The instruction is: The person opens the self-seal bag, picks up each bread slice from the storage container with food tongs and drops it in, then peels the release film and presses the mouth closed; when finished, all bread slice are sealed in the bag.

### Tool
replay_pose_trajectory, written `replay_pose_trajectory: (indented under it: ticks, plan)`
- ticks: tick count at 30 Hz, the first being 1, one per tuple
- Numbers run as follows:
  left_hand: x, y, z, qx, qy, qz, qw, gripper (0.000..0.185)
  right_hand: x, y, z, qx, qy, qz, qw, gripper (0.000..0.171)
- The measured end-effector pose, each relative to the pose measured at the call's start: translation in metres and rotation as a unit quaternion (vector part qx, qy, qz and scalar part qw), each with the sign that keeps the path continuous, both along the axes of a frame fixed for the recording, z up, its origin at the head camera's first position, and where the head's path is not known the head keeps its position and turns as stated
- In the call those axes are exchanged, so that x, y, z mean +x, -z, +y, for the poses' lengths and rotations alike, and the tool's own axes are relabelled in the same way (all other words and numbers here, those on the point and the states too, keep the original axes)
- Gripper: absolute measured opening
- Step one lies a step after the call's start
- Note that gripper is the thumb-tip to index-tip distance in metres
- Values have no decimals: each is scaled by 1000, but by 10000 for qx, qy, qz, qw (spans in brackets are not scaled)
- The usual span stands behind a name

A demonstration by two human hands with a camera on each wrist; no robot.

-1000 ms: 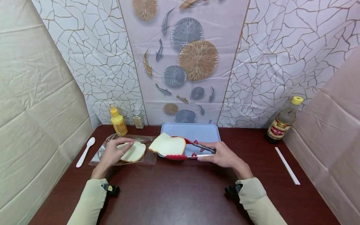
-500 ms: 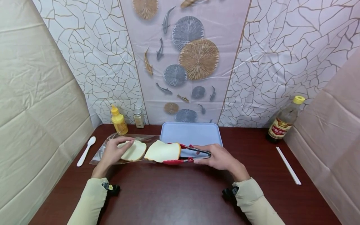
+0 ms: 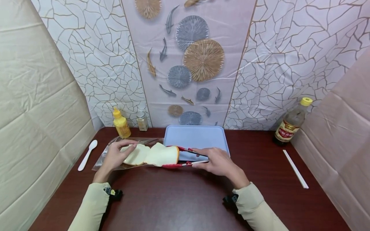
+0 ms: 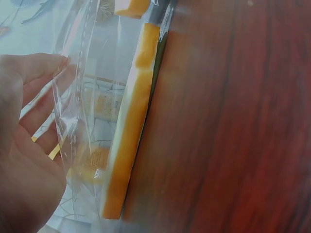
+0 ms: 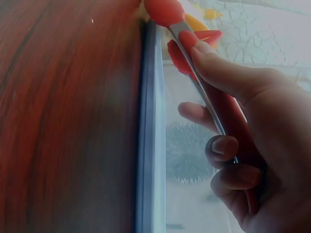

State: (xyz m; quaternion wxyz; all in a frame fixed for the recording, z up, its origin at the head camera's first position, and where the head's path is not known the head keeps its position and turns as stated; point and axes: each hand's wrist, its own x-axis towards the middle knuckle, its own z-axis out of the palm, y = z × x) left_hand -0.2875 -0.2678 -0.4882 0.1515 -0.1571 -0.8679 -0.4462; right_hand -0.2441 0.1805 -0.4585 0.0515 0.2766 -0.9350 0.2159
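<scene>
My left hand (image 3: 117, 154) pinches the upper layer of a clear plastic bag (image 3: 99, 162) between thumb and fingers; the left wrist view shows the film (image 4: 68, 116) lifted there. Inside the bag lies one bread slice (image 3: 138, 155), its orange crust (image 4: 131, 126) facing the left wrist camera. My right hand (image 3: 217, 162) grips red-tipped metal tongs (image 3: 174, 165), fingers wrapped round the handles in the right wrist view. Between the tongs' red tips (image 5: 165, 10) is a second bread slice (image 3: 163, 154). Its left end overlaps the bagged slice at the bag's right end.
A light blue tray (image 3: 196, 134) lies behind the tongs against the patterned wall. Left of it stand a spice jar (image 3: 142, 122) and a yellow squeeze bottle (image 3: 122, 125), with a white spoon (image 3: 87, 155) nearby. At right are a sauce bottle (image 3: 290, 125) and white chopsticks (image 3: 295, 169).
My right hand has moved left with the tongs, carrying the bread slice from over the tray to the bag's right end. My left hand has stayed in place at the bag.
</scene>
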Motion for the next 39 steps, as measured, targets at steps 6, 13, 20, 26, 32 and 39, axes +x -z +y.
replay_pose_trajectory:
  ticks: [6, 13, 20, 26, 32, 39]
  plan:
    - [-1, 1, -3, 101, 37, 6, 9999, 17, -5, 0, -19, 6, -54, 62, 10000, 61]
    - [-2, 1, -6, 88, -8, -183, 9998, 20, -14, 8, -33, -53, -124, -27, 9999, 63]
    - [0, -1, -4, -83, -132, -112, 9998, 19, -27, 16, -48, -306, -220, -190, 9991, 65]
    - [-2, 1, -5, -26, -85, -42, 10000, 18, -33, 20, -67, -548, -400, -375, 9970, 68]
    - [-3, 1, -5, 43, -94, -22, 9999, 20, -37, 20, -85, -625, -528, -579, 9950, 70]
    - [-1, -1, -4, 139, 59, -211, 9997, 22, -36, 20, -96, -544, -687, -701, 9937, 72]
